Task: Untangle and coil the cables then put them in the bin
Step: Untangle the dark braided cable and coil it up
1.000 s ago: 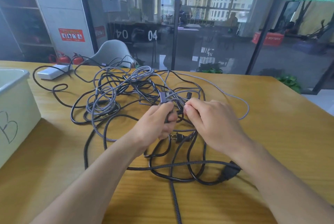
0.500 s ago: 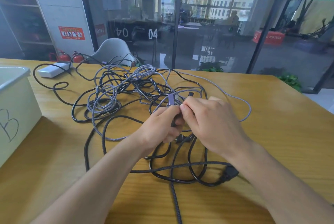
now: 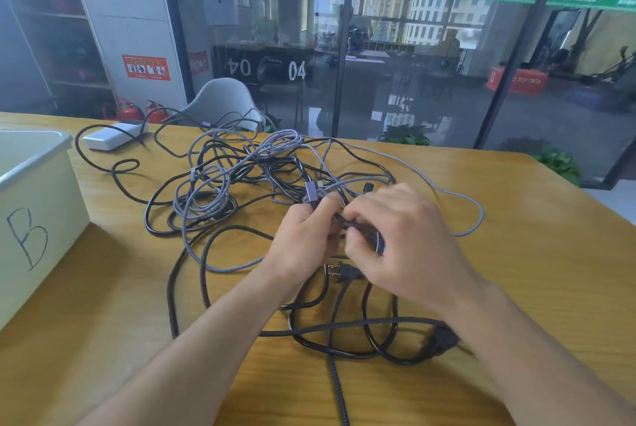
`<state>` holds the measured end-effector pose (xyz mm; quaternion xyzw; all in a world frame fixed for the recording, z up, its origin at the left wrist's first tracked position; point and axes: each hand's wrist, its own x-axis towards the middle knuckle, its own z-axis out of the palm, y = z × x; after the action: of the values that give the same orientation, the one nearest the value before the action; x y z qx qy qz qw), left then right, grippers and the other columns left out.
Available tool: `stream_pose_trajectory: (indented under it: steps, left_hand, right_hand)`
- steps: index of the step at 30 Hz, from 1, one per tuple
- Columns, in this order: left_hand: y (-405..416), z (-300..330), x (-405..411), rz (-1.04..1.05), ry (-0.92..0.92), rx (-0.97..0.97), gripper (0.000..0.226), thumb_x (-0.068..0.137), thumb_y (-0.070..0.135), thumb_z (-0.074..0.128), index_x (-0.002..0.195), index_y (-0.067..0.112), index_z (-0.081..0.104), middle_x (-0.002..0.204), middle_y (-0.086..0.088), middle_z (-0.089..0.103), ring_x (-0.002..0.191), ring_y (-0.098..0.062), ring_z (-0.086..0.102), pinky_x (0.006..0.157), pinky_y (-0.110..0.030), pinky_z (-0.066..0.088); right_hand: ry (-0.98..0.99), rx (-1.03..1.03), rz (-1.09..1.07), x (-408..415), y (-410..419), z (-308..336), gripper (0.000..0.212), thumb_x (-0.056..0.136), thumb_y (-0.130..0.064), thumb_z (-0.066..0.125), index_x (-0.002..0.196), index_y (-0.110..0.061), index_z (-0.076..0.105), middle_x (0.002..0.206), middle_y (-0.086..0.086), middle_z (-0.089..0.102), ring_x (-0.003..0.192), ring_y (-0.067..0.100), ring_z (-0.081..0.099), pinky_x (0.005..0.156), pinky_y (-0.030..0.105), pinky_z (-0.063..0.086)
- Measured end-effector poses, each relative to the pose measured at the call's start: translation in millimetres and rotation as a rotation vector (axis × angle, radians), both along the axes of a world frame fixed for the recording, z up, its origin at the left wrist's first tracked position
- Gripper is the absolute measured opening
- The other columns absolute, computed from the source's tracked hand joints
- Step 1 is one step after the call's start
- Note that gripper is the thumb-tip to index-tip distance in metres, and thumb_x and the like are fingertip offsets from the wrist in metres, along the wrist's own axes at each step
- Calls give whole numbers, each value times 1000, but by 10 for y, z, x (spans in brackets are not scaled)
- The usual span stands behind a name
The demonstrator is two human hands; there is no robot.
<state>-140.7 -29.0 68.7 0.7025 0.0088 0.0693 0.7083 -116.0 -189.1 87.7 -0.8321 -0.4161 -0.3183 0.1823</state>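
- The cables (image 3: 241, 184) are seen as one loose tangle spread over the wooden table (image 3: 516, 236), from the middle out toward 10 o'clock, with further loops trailing to 6 o'clock under the forearms
- The left hand (image 3: 303, 239) is curled round a braided cable just below its grey metal connector (image 3: 311, 193), which stands up past the fingers at 12 o'clock of the hand
- The right hand (image 3: 406, 236) is closed over a dark braided strand (image 3: 361, 229); the strand is pinched between thumb and fingers, touching the left hand's fingertips
- The bin (image 3: 38, 191), pale and marked with a letter B, stands at 9 o'clock of the tangle, well apart from both hands; no cable is seen inside it, though its floor is hidden
- A two-pin plug (image 3: 340, 272) lies just beneath the hands at 6 o'clock, and a heavier black plug (image 3: 437, 343) rests near the right forearm at 4 o'clock
- A white power brick (image 3: 110, 138) is seen at 10 o'clock, far side of the table, with a black lead running from it
- The cables are judged light and limp; the braided ones should give good friction, the smooth black ones are likely to slide more easily through loops
- Hold is best taken at a connector end, so that one end can be fed back through the knot; pulling on a mid-span loop would probably tighten the snarl
- Plug prongs and connector shells are judged the snagging points, so they should be guided through by hand rather than dragged
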Motion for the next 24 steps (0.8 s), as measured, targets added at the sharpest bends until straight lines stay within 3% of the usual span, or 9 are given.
stream_pose_trajectory:
  steps: [3, 4, 7, 10, 15, 19, 21, 24]
  left_hand:
    - [33, 24, 15, 25, 16, -5, 40, 108, 33, 43, 74, 24, 26, 63, 0, 20, 50, -13, 17, 50, -29, 11]
    - [50, 31, 17, 35, 16, -6, 40, 108, 36, 43, 72, 25, 30, 61, 1, 22, 50, -13, 18, 53, -32, 12]
    - [96, 43, 32, 57, -9, -15, 40, 108, 37, 42, 71, 23, 34, 60, -2, 23, 51, -16, 18, 57, -37, 14]
    - [121, 51, 30, 75, -36, -66, 42, 109, 35, 41, 70, 19, 39, 56, 0, 24, 52, -17, 18, 52, -32, 17]
    - [156, 114, 14, 68, -66, -194, 38, 106, 33, 44, 72, 17, 41, 69, -7, 24, 52, -17, 23, 42, -20, 33]
    - [200, 142, 27, 63, -91, -309, 49, 108, 38, 45, 63, 20, 46, 61, -2, 29, 51, -16, 23, 46, -25, 25]
    - [219, 157, 41, 76, -110, -371, 51, 109, 39, 45, 60, 21, 46, 59, -1, 30, 54, -16, 22, 53, -30, 21]
    - [258, 185, 44, 92, -123, -428, 47, 109, 39, 44, 66, 19, 43, 60, -3, 39, 53, -18, 34, 53, -27, 32]
  right_hand:
    - [-43, 30, 26, 162, -188, 65, 16, 95, -29, 61, 90, -16, 69, 86, -7, 65, 103, 20, 63, 109, 39, 39]
    - [-30, 15, 48, 188, -217, 63, 20, 99, -31, 60, 92, -16, 70, 91, -7, 66, 108, 19, 63, 113, 38, 38]
    - [44, -53, 133, 158, -192, 33, 28, 107, -34, 53, 95, -16, 72, 92, -7, 61, 95, 16, 56, 91, 34, 45]
    - [22, -122, 175, 54, -74, 18, 34, 109, -30, 47, 90, -16, 70, 78, -13, 47, 77, 11, 40, 74, 28, 38]
    - [100, -104, 238, -63, 59, -40, 31, 110, -26, 43, 100, -14, 70, 83, -22, 41, 76, 0, 36, 73, 18, 32]
    - [282, -66, 251, -63, 117, -116, 35, 114, -31, 37, 93, -18, 62, 76, -15, 57, 72, 8, 54, 67, 29, 45]
    - [406, -33, 278, -53, 161, -180, 37, 114, -35, 36, 98, -20, 65, 79, -14, 62, 78, 8, 62, 70, 28, 50]
    - [664, 23, 348, -42, 236, -276, 36, 113, -32, 38, 101, -17, 68, 86, -11, 67, 87, 13, 67, 79, 35, 56]
